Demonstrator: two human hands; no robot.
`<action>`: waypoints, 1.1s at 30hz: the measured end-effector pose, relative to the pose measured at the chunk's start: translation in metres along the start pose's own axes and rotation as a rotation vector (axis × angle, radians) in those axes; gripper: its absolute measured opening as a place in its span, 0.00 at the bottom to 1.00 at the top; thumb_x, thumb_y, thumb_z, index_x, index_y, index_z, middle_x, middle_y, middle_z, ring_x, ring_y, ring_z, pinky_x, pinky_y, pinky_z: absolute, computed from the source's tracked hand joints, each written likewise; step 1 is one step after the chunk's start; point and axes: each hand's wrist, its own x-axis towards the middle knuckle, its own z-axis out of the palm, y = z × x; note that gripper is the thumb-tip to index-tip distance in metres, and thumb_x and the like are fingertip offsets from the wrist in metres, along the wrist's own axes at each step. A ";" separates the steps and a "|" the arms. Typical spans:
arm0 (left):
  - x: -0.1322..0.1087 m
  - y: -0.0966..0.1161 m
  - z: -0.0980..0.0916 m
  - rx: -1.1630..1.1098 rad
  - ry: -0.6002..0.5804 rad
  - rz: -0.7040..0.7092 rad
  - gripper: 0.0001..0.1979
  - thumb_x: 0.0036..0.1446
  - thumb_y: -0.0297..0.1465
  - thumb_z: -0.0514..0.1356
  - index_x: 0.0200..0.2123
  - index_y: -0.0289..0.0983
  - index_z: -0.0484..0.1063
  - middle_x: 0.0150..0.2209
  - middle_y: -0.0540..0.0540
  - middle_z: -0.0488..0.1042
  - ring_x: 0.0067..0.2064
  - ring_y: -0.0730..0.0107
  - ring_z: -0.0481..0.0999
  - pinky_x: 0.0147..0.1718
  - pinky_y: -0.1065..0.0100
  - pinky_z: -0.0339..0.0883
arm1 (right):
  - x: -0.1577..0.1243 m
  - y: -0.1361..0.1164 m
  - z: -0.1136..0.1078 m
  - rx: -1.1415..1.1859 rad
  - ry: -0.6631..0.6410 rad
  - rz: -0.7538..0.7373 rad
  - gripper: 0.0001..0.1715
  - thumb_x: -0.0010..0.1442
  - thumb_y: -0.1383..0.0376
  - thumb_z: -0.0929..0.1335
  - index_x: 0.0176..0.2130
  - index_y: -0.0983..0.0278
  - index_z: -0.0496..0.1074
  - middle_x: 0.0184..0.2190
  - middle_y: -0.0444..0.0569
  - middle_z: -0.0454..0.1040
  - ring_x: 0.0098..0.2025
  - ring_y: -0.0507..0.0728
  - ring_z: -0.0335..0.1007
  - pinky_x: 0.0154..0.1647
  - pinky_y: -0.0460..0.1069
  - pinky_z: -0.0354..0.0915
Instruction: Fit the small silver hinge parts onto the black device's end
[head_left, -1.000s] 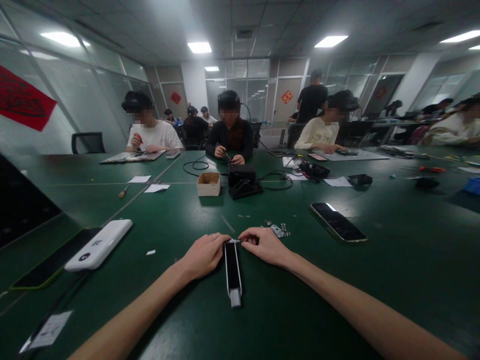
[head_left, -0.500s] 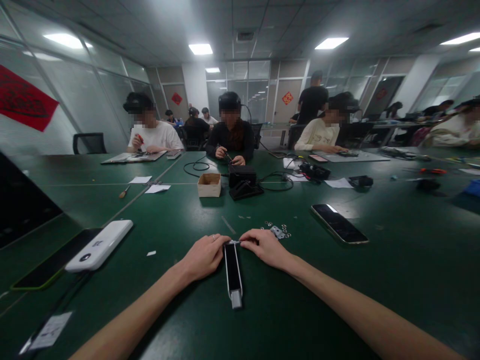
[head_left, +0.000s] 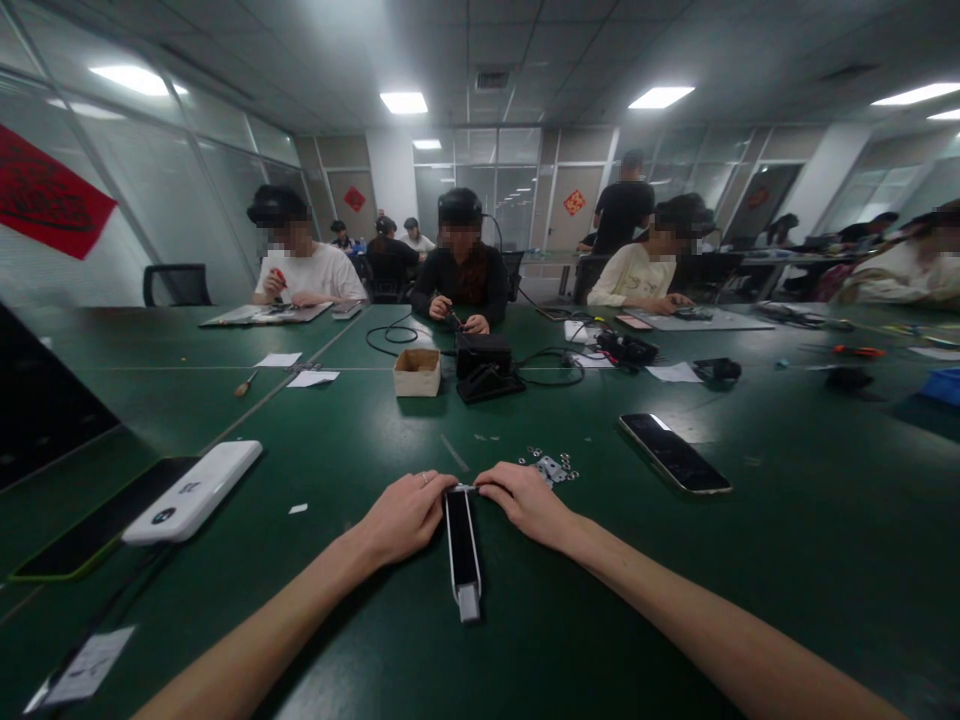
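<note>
A long narrow bar (head_left: 462, 540) with a black face and white edges lies on the green table, pointing toward me. A pale grey block (head_left: 469, 603) forms its near end. Across its far end sits a thin light-grey piece (head_left: 464, 488), too small to name. My left hand (head_left: 405, 515) pinches the left side of this piece, its fingers closed beside the bar. From the right, my right hand (head_left: 525, 503) has its fingertips closed on the other end. Just beyond my right hand lie small metal plates (head_left: 553, 467) and several nut-like rings (head_left: 573, 475).
A phone (head_left: 673, 453) lies to the right. On the left, a white power bank (head_left: 193, 493) rests partly over a green-edged dark phone (head_left: 82, 535). An open cardboard box (head_left: 417, 378) and a black device (head_left: 486, 365) stand ahead. Co-workers sit across the table.
The view has shifted slightly. My hands keep their place at the bar's far end, with the right fingers a touch closer to the left ones.
</note>
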 end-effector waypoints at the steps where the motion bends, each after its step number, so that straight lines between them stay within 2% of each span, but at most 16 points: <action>1: 0.000 0.000 0.000 0.003 -0.006 -0.003 0.17 0.61 0.26 0.45 0.50 0.35 0.66 0.40 0.42 0.73 0.38 0.63 0.73 0.40 0.63 0.66 | 0.000 0.001 0.001 -0.010 0.008 -0.009 0.10 0.62 0.70 0.63 0.40 0.65 0.74 0.35 0.49 0.76 0.38 0.53 0.71 0.41 0.48 0.66; 9: -0.002 -0.001 0.002 0.011 0.004 -0.016 0.20 0.61 0.26 0.44 0.55 0.35 0.63 0.39 0.43 0.71 0.36 0.65 0.71 0.39 0.65 0.66 | -0.002 0.007 0.007 -0.024 0.078 -0.070 0.11 0.62 0.69 0.64 0.41 0.65 0.75 0.36 0.49 0.78 0.38 0.54 0.72 0.42 0.48 0.67; 15: -0.001 0.001 0.002 -0.210 0.068 -0.025 0.19 0.61 0.26 0.44 0.52 0.35 0.66 0.38 0.43 0.71 0.39 0.65 0.71 0.41 0.65 0.66 | -0.004 0.005 0.005 0.065 0.145 -0.099 0.12 0.62 0.67 0.65 0.43 0.64 0.75 0.38 0.49 0.78 0.39 0.54 0.74 0.43 0.48 0.68; 19: 0.001 0.008 -0.005 -0.441 0.115 -0.129 0.17 0.60 0.27 0.45 0.47 0.36 0.70 0.40 0.44 0.73 0.42 0.65 0.71 0.45 0.65 0.64 | -0.005 0.002 0.000 0.177 0.189 -0.043 0.11 0.60 0.65 0.66 0.42 0.62 0.76 0.38 0.48 0.79 0.39 0.54 0.75 0.42 0.49 0.69; 22: 0.002 0.013 -0.009 -0.680 0.089 -0.267 0.17 0.59 0.31 0.46 0.45 0.35 0.71 0.33 0.47 0.73 0.36 0.67 0.70 0.36 0.68 0.65 | -0.006 -0.002 -0.003 0.258 0.224 -0.021 0.11 0.59 0.64 0.67 0.41 0.61 0.77 0.38 0.47 0.79 0.38 0.54 0.75 0.41 0.49 0.70; 25: 0.002 0.015 -0.007 -0.902 0.057 -0.352 0.20 0.58 0.34 0.47 0.47 0.32 0.70 0.22 0.53 0.63 0.24 0.73 0.63 0.24 0.72 0.57 | -0.006 -0.004 -0.005 0.276 0.256 -0.040 0.11 0.59 0.63 0.68 0.41 0.61 0.77 0.37 0.47 0.79 0.38 0.54 0.75 0.41 0.49 0.70; 28: 0.002 0.015 -0.004 -1.002 0.074 -0.356 0.21 0.58 0.36 0.48 0.47 0.30 0.69 0.20 0.55 0.59 0.22 0.75 0.60 0.22 0.73 0.54 | -0.007 -0.003 -0.003 0.238 0.276 -0.079 0.11 0.59 0.63 0.67 0.41 0.60 0.77 0.38 0.48 0.79 0.39 0.54 0.75 0.42 0.51 0.70; 33: 0.000 0.016 -0.002 -0.967 0.073 -0.323 0.20 0.60 0.36 0.47 0.49 0.31 0.68 0.21 0.54 0.59 0.23 0.75 0.60 0.23 0.73 0.54 | -0.007 0.000 -0.001 0.183 0.267 -0.129 0.12 0.61 0.63 0.66 0.43 0.60 0.77 0.38 0.48 0.79 0.39 0.54 0.74 0.41 0.50 0.70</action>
